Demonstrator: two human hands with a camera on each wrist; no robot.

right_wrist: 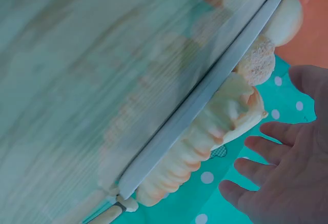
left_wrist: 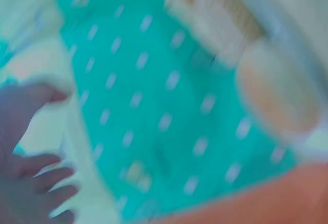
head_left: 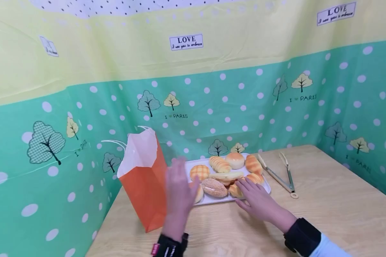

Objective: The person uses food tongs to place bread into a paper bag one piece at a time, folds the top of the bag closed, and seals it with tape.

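Observation:
My left hand [head_left: 179,192], blurred, is raised between an orange paper bag [head_left: 143,194] and the tray's left end. In the left wrist view its fingers [left_wrist: 54,179] are spread and hold nothing. Over the front right of a white tray [head_left: 217,201] reaches my right hand [head_left: 260,201], empty, its fingers extended above the bread. Several breads lie on the tray: a speckled oblong roll [head_left: 214,188], a checked bun [head_left: 199,172], a striped loaf [head_left: 219,164] and a round bun [head_left: 234,160] among them. The right wrist view has a ridged bread [right_wrist: 174,170] beside that hand's spread fingers.
Metal tongs [head_left: 276,176] with pale tips lie spread on the wooden table [head_left: 334,200], right of the tray. The bag stands upright, its mouth open and white string handles showing. A green and yellow printed curtain [head_left: 206,78] hangs behind and along both sides.

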